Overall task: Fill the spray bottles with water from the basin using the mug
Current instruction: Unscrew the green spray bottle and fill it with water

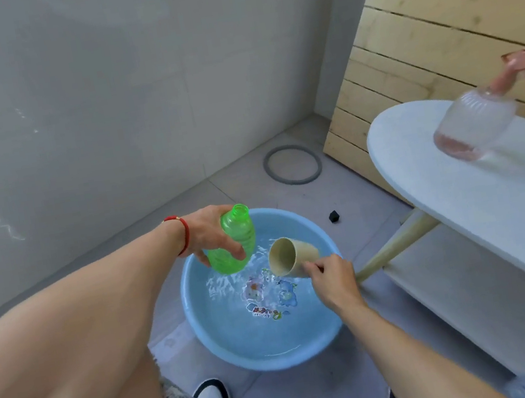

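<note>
A light blue basin [208, 340] of rippling water sits on the tiled floor, with cartoon pictures on its bottom. My left hand [207, 232] grips a green bottle [233, 242] with no cap, held upright and slightly tilted over the basin's far left rim. My right hand [332, 281] holds a beige mug [290, 256] by its handle, tipped on its side with the mouth facing the green bottle, just above the water. A clear spray bottle with a pink trigger head [474, 125] stands on the white table at the right.
The white oval table [424, 178] has a lower shelf and a wooden leg [397, 242] close to the basin. A grey ring [293, 164] and a small black object [334, 216] lie on the floor. My shoes show at the bottom. Grey wall behind, wooden panel at right.
</note>
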`<state>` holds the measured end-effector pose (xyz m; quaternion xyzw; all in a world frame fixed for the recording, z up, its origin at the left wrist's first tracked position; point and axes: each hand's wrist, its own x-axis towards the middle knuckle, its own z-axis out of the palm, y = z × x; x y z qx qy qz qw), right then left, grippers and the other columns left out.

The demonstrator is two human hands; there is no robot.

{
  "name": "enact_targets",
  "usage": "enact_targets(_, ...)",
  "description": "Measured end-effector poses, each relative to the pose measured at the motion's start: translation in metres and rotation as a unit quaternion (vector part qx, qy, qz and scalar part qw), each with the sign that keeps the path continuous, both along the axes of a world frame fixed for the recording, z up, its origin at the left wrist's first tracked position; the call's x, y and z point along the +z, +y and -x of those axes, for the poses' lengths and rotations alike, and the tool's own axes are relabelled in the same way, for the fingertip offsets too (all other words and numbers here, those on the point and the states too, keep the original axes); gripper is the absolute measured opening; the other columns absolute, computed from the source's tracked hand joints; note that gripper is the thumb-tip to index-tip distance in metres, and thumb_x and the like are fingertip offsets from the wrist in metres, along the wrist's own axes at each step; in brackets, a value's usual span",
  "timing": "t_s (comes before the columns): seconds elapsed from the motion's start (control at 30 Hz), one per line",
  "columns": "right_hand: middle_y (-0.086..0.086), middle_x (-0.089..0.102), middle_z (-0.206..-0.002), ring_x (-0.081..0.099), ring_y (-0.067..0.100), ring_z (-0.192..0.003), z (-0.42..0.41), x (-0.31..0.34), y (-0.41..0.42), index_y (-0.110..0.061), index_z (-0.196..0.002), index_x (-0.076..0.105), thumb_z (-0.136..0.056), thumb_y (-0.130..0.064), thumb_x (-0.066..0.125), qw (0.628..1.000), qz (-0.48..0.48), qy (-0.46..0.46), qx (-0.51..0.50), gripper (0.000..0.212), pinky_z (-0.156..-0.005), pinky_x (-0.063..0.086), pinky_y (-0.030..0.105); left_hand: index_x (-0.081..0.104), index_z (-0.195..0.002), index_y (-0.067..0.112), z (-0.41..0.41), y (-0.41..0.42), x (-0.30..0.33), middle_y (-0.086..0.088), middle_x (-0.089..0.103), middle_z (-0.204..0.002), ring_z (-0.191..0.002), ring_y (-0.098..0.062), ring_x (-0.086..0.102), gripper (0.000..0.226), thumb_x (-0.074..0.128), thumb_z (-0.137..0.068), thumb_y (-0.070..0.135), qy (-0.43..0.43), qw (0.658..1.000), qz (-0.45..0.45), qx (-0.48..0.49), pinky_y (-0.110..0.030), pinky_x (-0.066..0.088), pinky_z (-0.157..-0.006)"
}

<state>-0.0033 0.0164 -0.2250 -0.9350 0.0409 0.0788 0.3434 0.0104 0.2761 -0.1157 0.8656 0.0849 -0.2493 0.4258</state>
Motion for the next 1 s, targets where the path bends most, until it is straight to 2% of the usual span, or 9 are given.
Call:
enact_targets(0.1,0.012,0.061,-0.057,0.057,0.041,-0.076,-0.001,0.037,-0.014,-0.003,-0.067,0.070,-0.098,-0.032,0.060,0.995,-0.083,-0.022,-0.052,0.044,-0.070,0.048,0.039,0.063,-0.107,0.039,-0.001,-0.012,0.010,-0.003,0.069,-0.113,-0.106,-0.028,0.067,0.059,0.094,-0.067,0.009,-0.012,1.000,0.014,0.002,-0.052,0.065,-0.066)
enact_targets(0.13,0.007,0.068,-0.061,0.065,0.035,-0.076,-0.001,0.053,-0.018,-0.006,-0.070,0.074,-0.098,-0.033,0.060,0.990,-0.121,-0.033,-0.066,0.041,-0.072,0.055,0.041,0.064,-0.111,0.039,-0.001,-0.014,0.012,-0.003,0.069,-0.114,-0.106,-0.029,0.067,0.061,0.094,-0.067,0.009,-0.014,1.000,0.022,0.009,-0.053,0.065,-0.067)
enact_targets(0.23,-0.008,0.074,-0.066,0.070,0.014,-0.072,0.000,0.108,-0.037,-0.018,-0.065,0.073,-0.100,-0.035,0.058,0.976,-0.174,-0.092,-0.091,0.042,-0.074,0.059,0.042,0.067,-0.110,0.032,-0.004,-0.025,0.021,-0.005,0.072,-0.109,-0.105,-0.031,0.069,0.054,0.092,-0.070,0.008,-0.032,0.997,0.058,0.024,-0.055,0.064,-0.069)
enact_targets(0.37,-0.012,0.075,-0.072,0.068,0.007,-0.074,0.002,0.169,-0.075,-0.018,-0.062,0.071,-0.104,-0.038,0.054,0.957,-0.166,-0.193,-0.137,0.049,-0.071,0.049,0.024,0.068,-0.107,0.027,-0.005,-0.041,0.032,-0.005,0.071,-0.101,-0.098,-0.029,0.068,0.047,0.091,-0.071,0.007,-0.051,0.991,0.109,0.051,-0.046,0.062,-0.063)
enact_targets(0.57,-0.011,0.076,-0.073,0.066,0.015,-0.071,-0.012,0.195,-0.140,-0.015,-0.066,0.073,-0.102,-0.043,0.052,0.937,-0.162,-0.211,-0.228,0.051,-0.087,0.058,0.050,0.070,-0.101,0.027,-0.006,-0.069,0.036,-0.002,0.072,-0.093,-0.090,-0.028,0.067,0.046,0.091,-0.067,0.005,-0.054,0.986,0.148,0.047,-0.042,0.058,-0.059)
enact_targets(0.7,-0.005,0.075,-0.076,0.067,0.017,-0.073,-0.011,0.194,-0.155,-0.016,-0.077,0.076,-0.105,-0.041,0.049,0.947,-0.138,-0.184,-0.224,0.046,-0.079,0.060,0.052,0.070,-0.101,0.027,-0.007,-0.084,0.038,-0.003,0.072,-0.094,-0.090,-0.028,0.068,0.045,0.092,-0.068,0.005,-0.055,0.985,0.161,0.034,-0.045,0.060,-0.063)
enact_targets(0.87,0.012,0.068,-0.092,0.060,0.037,-0.091,-0.006,0.198,-0.170,-0.008,-0.092,0.071,-0.107,-0.049,0.032,0.959,0.034,-0.193,-0.205,0.058,-0.081,0.050,0.043,0.070,-0.105,0.026,-0.007,-0.092,0.043,-0.004,0.073,-0.099,-0.096,-0.028,0.069,0.047,0.091,-0.069,0.005,-0.066,0.984,0.164,0.020,-0.053,0.062,-0.070)
enact_targets(0.93,0.017,0.067,-0.096,0.055,0.037,-0.091,0.005,0.200,-0.192,-0.006,-0.093,0.067,-0.106,-0.038,0.034,0.943,0.119,-0.226,-0.216,0.048,-0.077,0.047,0.044,0.070,-0.104,0.026,-0.007,-0.094,0.042,-0.005,0.074,-0.098,-0.094,-0.028,0.069,0.048,0.093,-0.067,0.006,-0.069,0.984,0.167,0.007,-0.053,0.061,-0.070)
enact_targets(1.0,0.016,0.067,-0.104,0.053,0.034,-0.096,0.019,0.202,-0.215,-0.009,-0.099,0.064,-0.102,-0.031,0.044,0.918,0.279,-0.189,-0.209,0.030,-0.078,0.047,0.043,0.070,-0.102,0.028,-0.007,-0.093,0.043,-0.005,0.075,-0.097,-0.093,-0.029,0.070,0.053,0.095,-0.058,0.013,-0.072,0.984,0.165,-0.002,-0.051,0.061,-0.068)
